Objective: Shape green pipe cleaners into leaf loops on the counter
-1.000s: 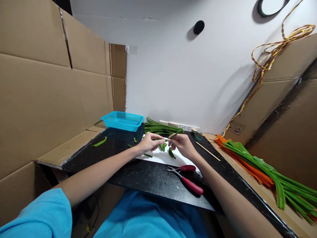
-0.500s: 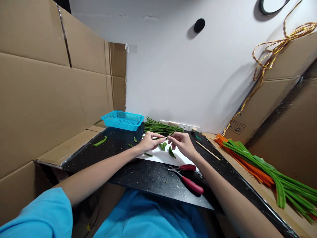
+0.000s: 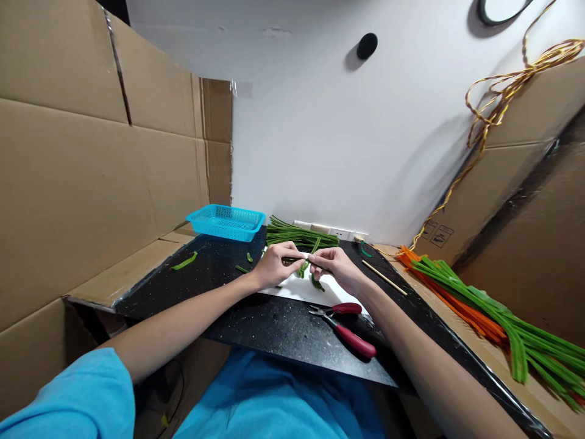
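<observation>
My left hand [image 3: 275, 267] and my right hand [image 3: 337, 264] meet over a white sheet [image 3: 299, 294], both closed in pinches. Between their fingertips runs a thin dark green pipe cleaner [image 3: 296, 259]; one green end stands up just behind the right fingers. Below the hands, small bent green pipe cleaner pieces [image 3: 317, 283] lie on the sheet, partly hidden by my fingers. Nearer to me, cutting pliers [image 3: 350, 332] with red handles rest on the black tabletop with their jaws apart.
Behind my hands lies a bundle of dark green pipe cleaners [image 3: 297, 233]. A blue plastic basket [image 3: 223, 230] stands at back left. A thin wooden stick [image 3: 384, 278] is to the right. Green pipe cleaners [image 3: 503, 311] and orange ones [image 3: 470, 314] lie along the cardboard.
Both wrists have turned slightly and the fingertips have drawn closer together. The pipe cleaner now runs flatter between the hands, where its right part slanted upward before.
</observation>
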The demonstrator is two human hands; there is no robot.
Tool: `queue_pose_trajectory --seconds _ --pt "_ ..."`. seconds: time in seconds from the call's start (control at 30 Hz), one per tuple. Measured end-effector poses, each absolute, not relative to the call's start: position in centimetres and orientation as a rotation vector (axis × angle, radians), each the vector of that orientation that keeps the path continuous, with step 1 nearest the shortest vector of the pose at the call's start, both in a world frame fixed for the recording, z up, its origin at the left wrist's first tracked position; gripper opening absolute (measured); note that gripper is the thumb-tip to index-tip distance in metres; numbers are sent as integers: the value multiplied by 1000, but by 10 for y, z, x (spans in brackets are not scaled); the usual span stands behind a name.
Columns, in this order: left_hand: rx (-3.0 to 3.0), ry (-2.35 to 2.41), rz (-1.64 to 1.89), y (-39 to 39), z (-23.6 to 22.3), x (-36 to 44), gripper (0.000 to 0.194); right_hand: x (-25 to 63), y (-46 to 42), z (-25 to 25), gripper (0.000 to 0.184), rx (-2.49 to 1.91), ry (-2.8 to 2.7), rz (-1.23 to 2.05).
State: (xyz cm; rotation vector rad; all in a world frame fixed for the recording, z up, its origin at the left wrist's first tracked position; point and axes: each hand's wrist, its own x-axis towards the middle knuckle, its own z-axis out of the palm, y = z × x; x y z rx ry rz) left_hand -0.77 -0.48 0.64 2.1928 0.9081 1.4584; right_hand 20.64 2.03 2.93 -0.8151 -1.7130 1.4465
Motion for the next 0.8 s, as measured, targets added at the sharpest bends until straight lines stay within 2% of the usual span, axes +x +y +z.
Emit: queue_pose_trajectory --seconds 0.07,0.23,0.4,0.47,0.6,0.8 --pt "1993 928 1482 0 5 -7 19 206 22 30 48 -810 -1710 1373" --pt "1482 841 1286 8 7 -12 35 213 27 29 56 -867 -1746 1027" --pt "1222 775 1237 4 15 -12 36 221 26 24 43 -792 -1898 328" --pt "1199 784 1226 3 15 -11 35 221 23 24 39 -750 -1965 156" --pt "1204 790 1175 4 12 -9 32 218 18 21 28 -664 -2157 73" --pt "1238 782 1110 6 8 -10 33 215 20 14 29 -558 -2225 -15"
